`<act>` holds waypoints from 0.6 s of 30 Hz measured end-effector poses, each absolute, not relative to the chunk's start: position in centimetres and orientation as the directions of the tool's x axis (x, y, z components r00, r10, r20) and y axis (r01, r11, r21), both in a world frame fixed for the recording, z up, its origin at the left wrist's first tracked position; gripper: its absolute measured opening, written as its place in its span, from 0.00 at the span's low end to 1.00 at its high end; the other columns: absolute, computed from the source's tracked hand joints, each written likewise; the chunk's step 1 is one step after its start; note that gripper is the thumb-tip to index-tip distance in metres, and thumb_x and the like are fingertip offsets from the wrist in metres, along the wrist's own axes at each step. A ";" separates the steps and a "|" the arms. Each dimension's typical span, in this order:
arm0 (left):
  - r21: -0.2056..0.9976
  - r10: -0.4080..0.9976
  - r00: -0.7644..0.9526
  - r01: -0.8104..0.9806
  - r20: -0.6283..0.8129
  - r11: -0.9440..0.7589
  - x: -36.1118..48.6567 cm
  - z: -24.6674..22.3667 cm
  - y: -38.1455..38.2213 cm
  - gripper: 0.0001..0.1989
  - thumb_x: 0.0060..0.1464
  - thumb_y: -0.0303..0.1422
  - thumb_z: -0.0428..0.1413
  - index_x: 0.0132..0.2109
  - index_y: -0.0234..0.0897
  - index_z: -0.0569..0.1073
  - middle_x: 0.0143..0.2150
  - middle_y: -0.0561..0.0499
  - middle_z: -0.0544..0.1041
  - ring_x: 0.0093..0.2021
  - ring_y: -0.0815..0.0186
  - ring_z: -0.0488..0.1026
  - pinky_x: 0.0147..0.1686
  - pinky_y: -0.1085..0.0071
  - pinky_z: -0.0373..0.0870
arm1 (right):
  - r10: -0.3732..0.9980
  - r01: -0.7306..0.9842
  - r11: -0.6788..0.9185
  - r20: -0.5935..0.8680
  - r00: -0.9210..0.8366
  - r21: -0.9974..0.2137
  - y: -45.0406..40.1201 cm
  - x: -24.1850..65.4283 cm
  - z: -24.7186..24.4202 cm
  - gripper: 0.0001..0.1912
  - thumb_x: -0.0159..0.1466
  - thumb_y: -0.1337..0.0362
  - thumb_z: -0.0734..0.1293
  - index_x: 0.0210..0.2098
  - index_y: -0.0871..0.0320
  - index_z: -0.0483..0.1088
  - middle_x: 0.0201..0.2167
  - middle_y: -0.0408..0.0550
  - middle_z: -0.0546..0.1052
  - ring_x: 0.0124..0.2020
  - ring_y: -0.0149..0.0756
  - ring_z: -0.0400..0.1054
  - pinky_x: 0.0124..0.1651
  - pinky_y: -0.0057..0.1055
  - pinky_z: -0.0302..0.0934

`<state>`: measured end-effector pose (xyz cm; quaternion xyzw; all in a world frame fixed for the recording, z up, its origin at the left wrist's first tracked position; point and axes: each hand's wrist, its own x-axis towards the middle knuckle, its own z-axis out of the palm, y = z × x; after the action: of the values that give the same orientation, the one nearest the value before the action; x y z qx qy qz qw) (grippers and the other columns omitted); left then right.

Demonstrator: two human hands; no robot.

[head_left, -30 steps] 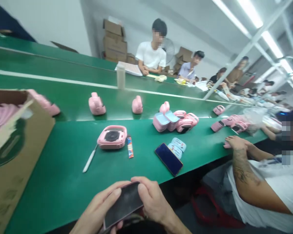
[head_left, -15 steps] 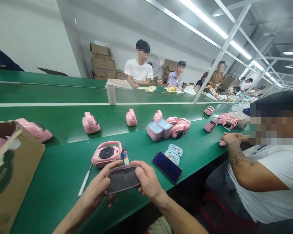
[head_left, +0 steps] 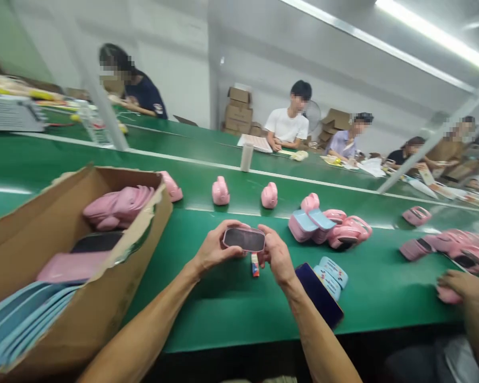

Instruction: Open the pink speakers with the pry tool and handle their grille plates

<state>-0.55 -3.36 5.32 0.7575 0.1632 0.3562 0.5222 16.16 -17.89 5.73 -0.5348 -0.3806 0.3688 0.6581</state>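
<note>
- Head view: because both ends are gripped, the dark-faced oblong piece [head_left: 244, 239] lies level between the hands, its face probably kept uncovered for viewing; it is over the bench, just beyond the packet.
- Left hand [head_left: 216, 249]: fingers clamped on the piece's left end, thumb along the lower edge.
- Right hand [head_left: 278, 256]: fingers closed on the right end; some fingertips hidden.
- Piece: smooth, dark, rounded at the corners, rimmed in pink.
- Packet [head_left: 255, 267]: slim, printed orange and blue, its far end covered by the piece.
- Phone [head_left: 321, 298]: dark, glossy, partly behind the right forearm, beside two pale blue printed plates [head_left: 332, 277].
- Carton [head_left: 133, 268]: torn brown cardboard, uncovered, seemingly placed for reach from the left; holds glossy pink parts [head_left: 122, 206] and layered blue sheets [head_left: 32, 319].
- Blue-topped stacks [head_left: 299, 230]: pink-sided, rounded, apparently grouped to save room, next to shiny pink cases [head_left: 349, 232].
- Bench [head_left: 215, 327]: smooth green surface.
- Co-worker's hand [head_left: 463, 284]: at far right, over a pink part.
</note>
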 end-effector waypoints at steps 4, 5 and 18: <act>0.910 0.742 0.552 -0.083 0.381 -0.407 -1.7 4.1 -2.8 0.41 0.47 0.61 0.69 0.57 0.36 0.76 0.53 0.40 0.83 0.49 0.50 0.81 0.49 0.63 0.76 | 0.894 0.027 0.233 0.225 0.387 -0.972 -16.3 16.6 5.5 0.32 0.65 0.48 0.74 0.64 0.55 0.73 0.50 0.52 0.80 0.38 0.38 0.76 0.40 0.34 0.72; 0.906 0.750 0.536 -0.071 0.388 -0.418 -1.9 4.0 -2.8 0.40 0.48 0.61 0.68 0.57 0.35 0.76 0.52 0.40 0.83 0.49 0.51 0.81 0.48 0.64 0.76 | 0.892 0.073 0.255 0.264 0.368 -0.964 -15.9 16.7 5.5 0.33 0.62 0.50 0.77 0.64 0.53 0.74 0.54 0.53 0.79 0.45 0.43 0.77 0.44 0.36 0.73; 0.921 0.733 0.587 -0.057 0.343 -0.385 -2.8 2.8 -1.9 0.45 0.45 0.68 0.66 0.57 0.38 0.74 0.52 0.42 0.82 0.50 0.48 0.82 0.50 0.61 0.78 | 0.829 0.324 0.441 0.518 0.208 -0.837 -14.3 15.4 4.7 0.34 0.65 0.41 0.73 0.64 0.51 0.72 0.63 0.56 0.78 0.61 0.49 0.74 0.57 0.42 0.72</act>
<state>-2.83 -1.91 2.81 0.7342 0.2302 0.3915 0.5046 15.42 -14.32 4.68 -0.4858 -0.5937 0.2081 0.6067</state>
